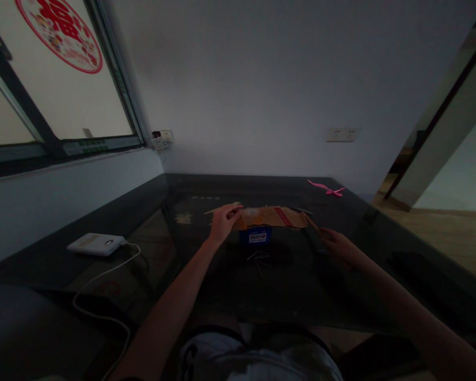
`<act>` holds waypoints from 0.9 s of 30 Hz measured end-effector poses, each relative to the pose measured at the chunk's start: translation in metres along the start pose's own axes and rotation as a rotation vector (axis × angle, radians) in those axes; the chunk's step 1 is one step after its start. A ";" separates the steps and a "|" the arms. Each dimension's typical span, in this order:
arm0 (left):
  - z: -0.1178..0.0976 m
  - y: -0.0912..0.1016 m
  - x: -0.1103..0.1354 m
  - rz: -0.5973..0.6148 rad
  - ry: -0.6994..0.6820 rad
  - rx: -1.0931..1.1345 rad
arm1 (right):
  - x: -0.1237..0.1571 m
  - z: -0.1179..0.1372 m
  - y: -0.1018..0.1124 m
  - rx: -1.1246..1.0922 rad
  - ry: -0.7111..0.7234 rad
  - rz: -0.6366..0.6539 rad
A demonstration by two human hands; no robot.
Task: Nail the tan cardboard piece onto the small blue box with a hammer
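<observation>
The tan, red-banded cardboard strip runs lengthwise left to right at the top of the blue box; left hand pinching one end, right hand gripping a slim stick.

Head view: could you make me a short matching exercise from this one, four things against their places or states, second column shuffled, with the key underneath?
Column one
1. pink ribbon
2. blue box
3. power bank
4. right hand

Column two
A. grips a thin stick
B. on the left side of the table, with a white cable attached
C. near the table's far right corner
D. just below the cardboard piece as the picture shows it

Right pairs: 1-C, 2-D, 3-B, 4-A
</observation>
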State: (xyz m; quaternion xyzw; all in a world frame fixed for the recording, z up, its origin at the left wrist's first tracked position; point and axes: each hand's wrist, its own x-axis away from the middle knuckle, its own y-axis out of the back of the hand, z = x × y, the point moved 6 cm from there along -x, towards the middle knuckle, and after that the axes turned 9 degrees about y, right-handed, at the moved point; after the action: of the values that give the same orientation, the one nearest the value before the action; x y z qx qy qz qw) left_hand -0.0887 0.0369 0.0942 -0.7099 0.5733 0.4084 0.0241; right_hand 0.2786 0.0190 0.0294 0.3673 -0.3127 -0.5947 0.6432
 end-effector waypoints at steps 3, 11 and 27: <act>0.000 -0.002 0.001 0.017 0.007 -0.014 | 0.006 -0.004 0.005 -0.257 -0.050 -0.090; 0.004 -0.005 0.001 0.047 0.029 0.017 | 0.020 0.010 0.030 -0.607 -0.006 -0.271; 0.011 -0.009 0.001 0.052 0.129 0.076 | 0.066 0.158 0.052 -0.760 0.282 0.105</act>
State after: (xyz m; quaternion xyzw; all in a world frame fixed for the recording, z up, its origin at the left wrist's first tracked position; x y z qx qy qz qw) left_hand -0.0868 0.0451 0.0827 -0.7180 0.6072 0.3402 0.0035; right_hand 0.1804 -0.0608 0.1557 0.1649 0.0023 -0.5782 0.7991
